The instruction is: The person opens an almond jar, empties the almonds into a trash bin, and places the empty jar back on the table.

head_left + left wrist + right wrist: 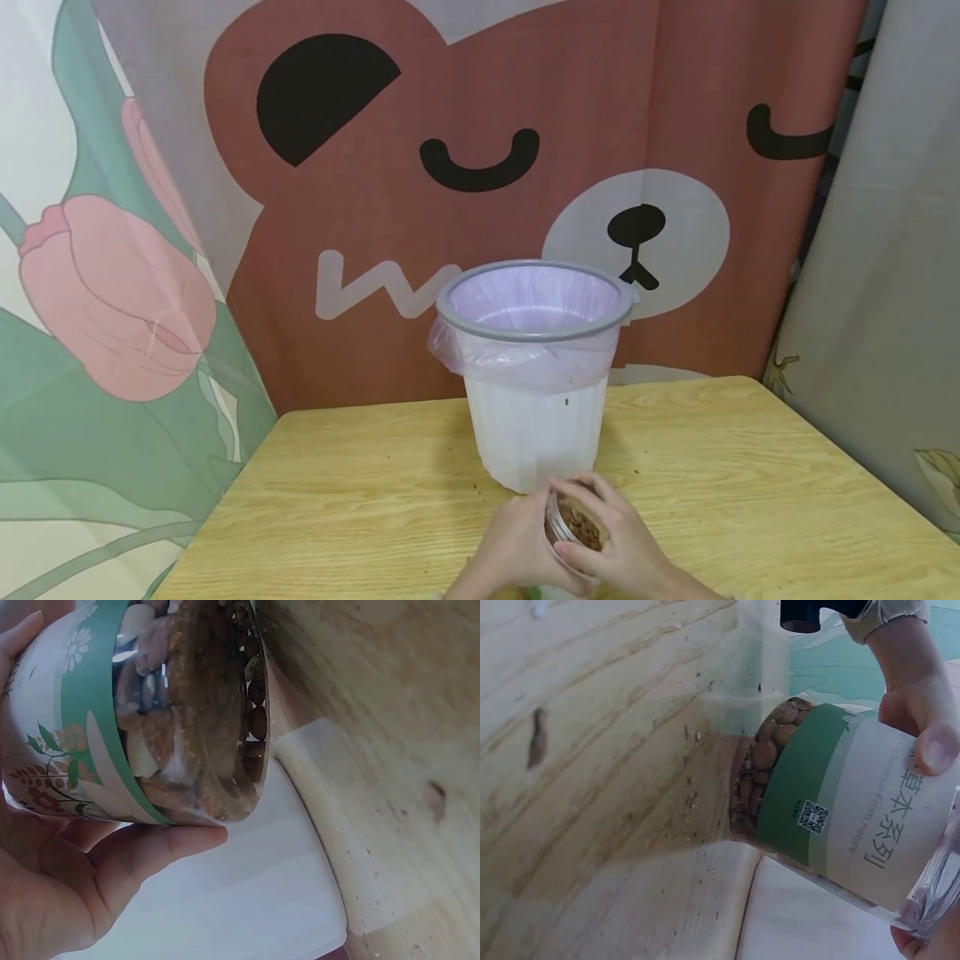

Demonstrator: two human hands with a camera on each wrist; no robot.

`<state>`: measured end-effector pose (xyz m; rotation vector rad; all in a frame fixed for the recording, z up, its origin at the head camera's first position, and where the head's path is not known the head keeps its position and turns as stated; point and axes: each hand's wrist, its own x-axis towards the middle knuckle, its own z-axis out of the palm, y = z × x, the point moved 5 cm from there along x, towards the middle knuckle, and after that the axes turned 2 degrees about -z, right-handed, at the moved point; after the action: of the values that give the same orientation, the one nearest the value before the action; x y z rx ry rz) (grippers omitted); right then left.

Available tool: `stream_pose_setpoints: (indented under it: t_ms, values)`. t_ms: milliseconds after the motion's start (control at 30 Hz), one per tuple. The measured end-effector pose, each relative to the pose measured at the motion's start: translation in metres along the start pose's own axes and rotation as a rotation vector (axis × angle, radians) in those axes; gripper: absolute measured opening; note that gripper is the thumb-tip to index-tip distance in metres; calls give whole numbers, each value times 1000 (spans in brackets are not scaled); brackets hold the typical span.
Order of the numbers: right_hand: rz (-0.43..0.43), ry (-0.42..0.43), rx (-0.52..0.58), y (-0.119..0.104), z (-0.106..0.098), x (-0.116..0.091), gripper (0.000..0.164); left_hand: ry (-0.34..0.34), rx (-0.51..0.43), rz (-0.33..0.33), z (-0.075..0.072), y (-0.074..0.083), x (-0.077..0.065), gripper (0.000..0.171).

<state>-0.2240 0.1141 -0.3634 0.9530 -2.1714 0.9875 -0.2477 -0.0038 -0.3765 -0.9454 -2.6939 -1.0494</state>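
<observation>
Here's the jar (840,806), just in front of the bin (540,433), btwn two hands! L hand (510,537) has the side twd the bin's left, fingers curled round it; R hand (626,533) has the other side, fingers & thumb bent over the top end, gripping. So L full, R full, same jar. It's tilted, top end twd the person. Clear walls, nuts (763,756) packed at the base, brown w/ some pale bits. Label (64,727) wraps it: green band, white part, flowers on one side, QR code (813,817) + Chinese chars on the other. Can't tell if the base touches the table (360,500).

Bin itself: white, upright, grey rim (536,337), pale purple bag (525,367) lining it & hanging down outside below the rim. Tiny dark speck (567,402) on the bin's front. Crumbs (697,736) on the tabletop nr the bin, incl. one bigger brown bit (538,739). Behind the bin, a bear curtain (360,208); well off to the bin's left, tulip cloth (120,300); well off to its right, a grey curtain (885,250).
</observation>
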Motion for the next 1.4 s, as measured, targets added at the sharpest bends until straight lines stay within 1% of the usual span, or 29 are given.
stream_pose_setpoints:
  t_ms: [133, 200, 300, 433, 567, 733, 867, 1000, 1033, 1167, 1233, 1267, 1400]
  values:
    - [-62, 36, 14, 0, -1, -1, 61, 10, 11, 20, 1, 1, 0, 81]
    - [-75, 42, 30, 0, -1, -1, 60, 20, 19, 42, 0, 2, 0, 82]
    - [-72, 34, 61, 1, -1, 1, 58, 46, 46, 82, -2, 3, 1, 86]
    - [-94, 28, 70, 1, -2, 4, 56, 76, 89, 115, -6, 5, 2, 88]
    - [-137, 62, 57, 1, -3, 6, 57, 93, 136, 126, -8, 7, 4, 88]
    - [-192, 93, 72, 0, -2, 5, 54, 98, 152, 124, -9, 6, 3, 88]
    - [-186, 89, 66, 0, -1, 5, 53, 98, 160, 125, -10, 6, 3, 89]
    - [-188, 83, 59, 1, 0, 4, 56, 81, 165, 111, -10, 7, 3, 91]
    - [-204, 85, 57, 0, -1, 4, 55, 69, 156, 114, -9, 6, 4, 89]
    - [-300, 76, 54, -5, 1, 3, 51, -31, 56, 148, -7, 0, 3, 79]
    - [-336, 61, 58, -9, 2, 2, 51, -75, 5, 164, -6, -3, 2, 75]
    - [-340, 47, 66, -9, 3, 1, 51, -89, -13, 165, -6, -2, 1, 76]
    - [-317, 6, 80, -9, 3, 1, 53, -71, 22, 162, -7, 1, -2, 79]
